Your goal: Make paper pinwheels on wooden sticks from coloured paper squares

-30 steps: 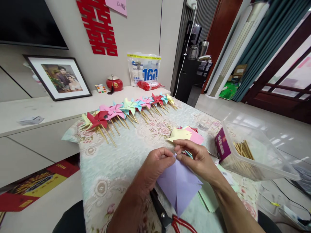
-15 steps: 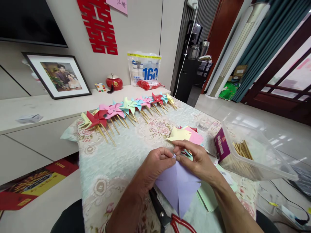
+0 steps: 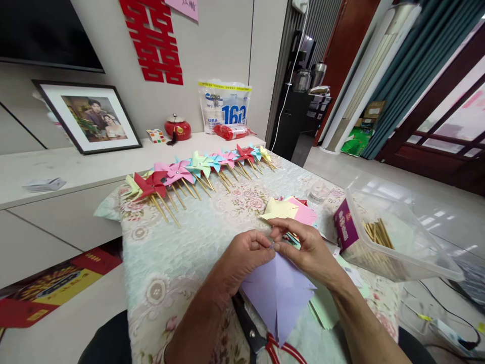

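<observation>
Here both hands pinch the top corner of a folded purple paper [image 3: 278, 296], the left hand [image 3: 242, 260] and the right hand [image 3: 308, 253] closed on it with fingertips meeting. The paper hangs just above the desk [image 3: 178, 253], its lower point over the red-handled scissors [image 3: 261, 341]. Beyond the paper lies a stack of coloured sheets [image 3: 291, 210]; farther off, a row of pinwheels [image 3: 197, 169]; right of it, a clear box [image 3: 394, 237] of sticks.
</observation>
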A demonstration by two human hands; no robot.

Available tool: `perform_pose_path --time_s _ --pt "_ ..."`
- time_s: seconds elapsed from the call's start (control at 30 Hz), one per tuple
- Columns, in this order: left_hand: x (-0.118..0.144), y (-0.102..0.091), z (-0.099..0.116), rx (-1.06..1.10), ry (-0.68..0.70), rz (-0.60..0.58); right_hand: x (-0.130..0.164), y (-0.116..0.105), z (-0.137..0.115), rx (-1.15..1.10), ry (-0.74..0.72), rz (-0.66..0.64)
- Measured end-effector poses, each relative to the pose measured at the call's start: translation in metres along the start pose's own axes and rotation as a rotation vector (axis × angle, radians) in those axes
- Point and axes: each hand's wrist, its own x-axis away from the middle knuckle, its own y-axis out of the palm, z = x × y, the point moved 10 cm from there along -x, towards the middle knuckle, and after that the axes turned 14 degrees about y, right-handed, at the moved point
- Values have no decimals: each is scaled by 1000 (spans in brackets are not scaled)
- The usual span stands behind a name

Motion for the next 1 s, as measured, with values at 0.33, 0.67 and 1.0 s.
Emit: perform_pose_path --time_s 0.33,0.67,1.0 --pt "-2 2 -3 -40 24 -38 0 -1 0 -4 -21 10" --pt "-3 3 1 -78 58 -55 -1 -3 6 -67 26 10" --pt "-5 3 4 -124 74 -77 -3 -2 15 -146 116 -6"
